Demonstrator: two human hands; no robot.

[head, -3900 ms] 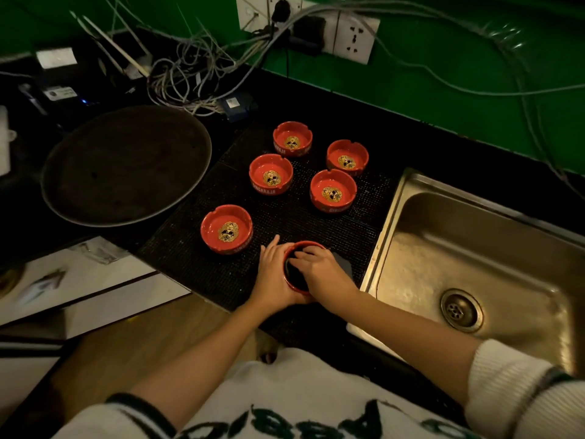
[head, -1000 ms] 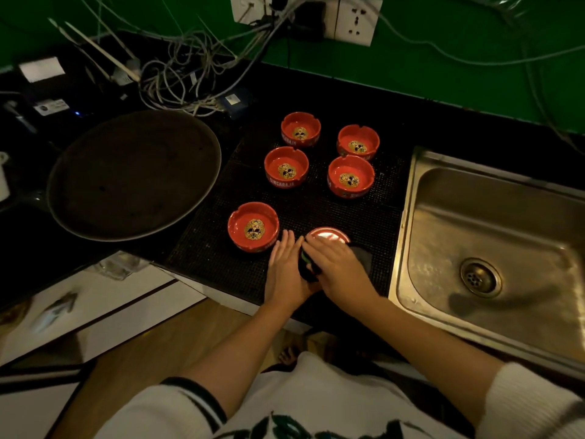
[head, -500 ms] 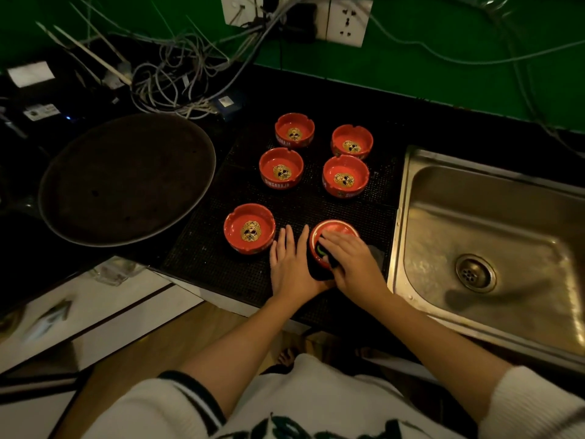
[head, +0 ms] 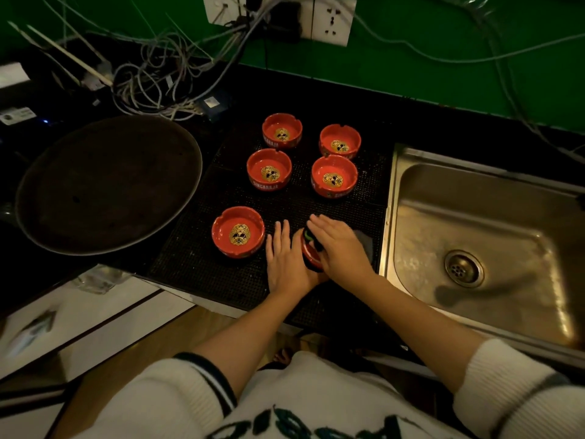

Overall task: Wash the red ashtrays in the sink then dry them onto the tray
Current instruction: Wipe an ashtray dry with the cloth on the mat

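Observation:
Between my hands, a red ashtray (head: 309, 255) stands tilted on the black mat (head: 202, 264), mostly covered. My left hand (head: 285, 258) lies flat with straight fingers against its left side. My right hand (head: 340, 248) stretches over it and presses a dark cloth (head: 364, 241) onto it. Several more red ashtrays with gold emblems sit upright on the mat: one to the left (head: 238, 231), the others further back (head: 269, 169) (head: 334, 176). The round dark tray (head: 95, 185) lies at the left. The steel sink (head: 474, 210) is at the right, and no water shows in it.
A tangle of cables (head: 152, 77) and wall sockets (head: 332, 20) sit behind the tray and mat against the green wall. White cabinet fronts (head: 95, 315) run below the counter at the left. The sink drain (head: 463, 268) is uncovered.
The right hand has shifted from gripping the cloth inside the ashtray to stretching over it. The ashtray now stands more on its side. The left hand stays beside it.

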